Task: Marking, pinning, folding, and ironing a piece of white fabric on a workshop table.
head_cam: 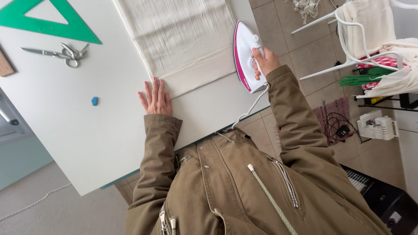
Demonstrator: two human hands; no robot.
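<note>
White surface [87, 126] fills most of our view, set over a tiled floor [278, 26], with a white chair [348, 39] draped in pale fabric well off beyond our right arm. Our right hand [264, 61] has its fingers closed round the handle of a white and pink iron [244, 54], which sits at the right edge of a cream cloth [183, 39]; its braided cord [248, 109] trails back toward our jacket. Our left hand [156, 99] lies flat and open, fingers together and holding nothing, its fingertips just at the near folded hem of the cloth. Well to the left of that hand we note a small blue chalk piece [94, 101], and farther off a pair of steel scissors [61, 53] and a green set square [48, 21]. Whether the iron's soleplate is fully down on the cloth we cannot tell from this angle. Our judgement for pressing this hem well: keep the flat hand pinning the fold taut but clear of the iron's path, move the iron slowly along the hem rather than across it, keep the soleplate level so the crease stays straight, and mind that the cord does not drag the cloth's edge.
</note>
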